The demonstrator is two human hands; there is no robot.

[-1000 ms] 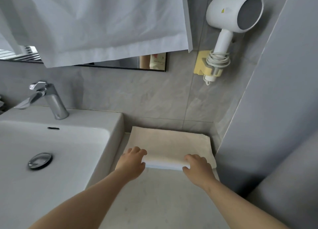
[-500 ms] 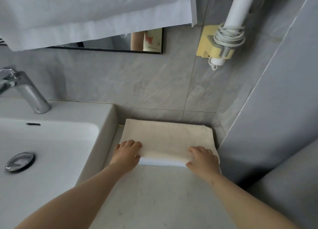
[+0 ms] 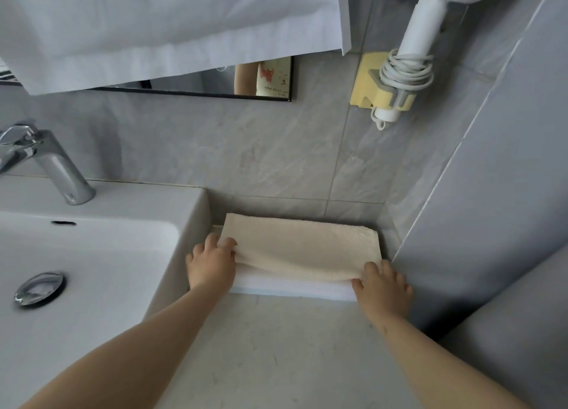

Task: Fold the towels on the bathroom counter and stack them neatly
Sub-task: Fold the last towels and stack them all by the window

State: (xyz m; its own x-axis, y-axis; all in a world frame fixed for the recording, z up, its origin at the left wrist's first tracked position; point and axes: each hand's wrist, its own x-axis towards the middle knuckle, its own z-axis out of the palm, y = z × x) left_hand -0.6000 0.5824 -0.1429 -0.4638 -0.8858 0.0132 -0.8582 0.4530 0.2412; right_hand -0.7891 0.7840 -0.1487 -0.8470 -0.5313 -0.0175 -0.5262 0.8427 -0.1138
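Towels lie stacked at the back of the bench [image 3: 276,353], pushed against the grey tiled wall, in the gap between the white sink [image 3: 192,215] and the grey side wall on the right. The cream towel [image 3: 301,242] is on top, folded to a broad rectangle; under it a white towel [image 3: 285,285] shows as a pale strip along the near side.

The left hand [image 3: 212,265] grips the near left corner of the cream towel, fingers curled onto the cloth beside the sink wall. The right hand [image 3: 382,288] pinches the near right corner, fingers on top of the edge and thumb at the front. Between the two hands the cream towel's near edge is raised off the white towel and sags in a shallow curve, while its far edge rests flat near the wall. Both forearms reach in from the bottom of the view over the bare front of the bench.

On the left, a chrome faucet [image 3: 52,165] stands on the sink rim, with the round drain [image 3: 40,288] in the basin. Above, a white cloth [image 3: 169,24] hangs over a mirror [image 3: 215,81]. A white hair dryer [image 3: 425,27] sits in a yellow wall holder [image 3: 364,82], its cord [image 3: 405,73] coiled round the handle.
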